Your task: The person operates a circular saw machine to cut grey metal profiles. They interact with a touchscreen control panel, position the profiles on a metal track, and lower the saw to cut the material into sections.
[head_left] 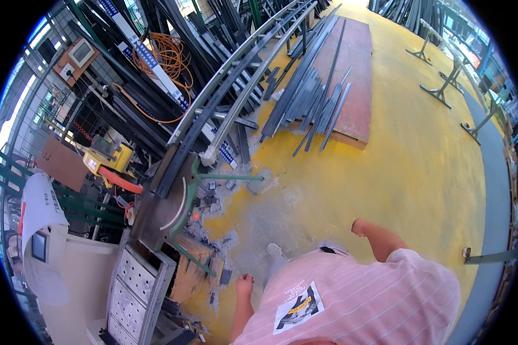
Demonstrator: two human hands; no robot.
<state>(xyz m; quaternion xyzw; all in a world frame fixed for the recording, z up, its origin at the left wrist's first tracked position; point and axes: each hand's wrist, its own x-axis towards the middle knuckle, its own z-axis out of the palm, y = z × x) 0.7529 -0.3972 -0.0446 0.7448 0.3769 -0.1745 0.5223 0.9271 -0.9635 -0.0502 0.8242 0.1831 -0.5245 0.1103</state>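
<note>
My left hand (244,283) hangs low beside my body with its fingers curled in. I see nothing held in it. The nearest things to it are scrap offcuts and a wooden board (191,269) on the floor. Out to my right, my right hand (358,227) is loosely closed above the yellow floor, touching nothing, and no object shows in it. Ahead on the left stands a cutting machine with a rounded, green-edged table (170,210), a yellow motor housing (112,162) and an orange guard (121,181). A long dark metal bar (198,123) rests on its feed rack.
Grey metal strips (305,95) lie on a reddish wooden platform (351,109) ahead. Metal stands (441,92) line the right side. At left are a perforated metal rack (133,286), a pale cabinet with a screen (39,246) and a coiled orange cable (170,57). Offcuts litter the floor by the machine.
</note>
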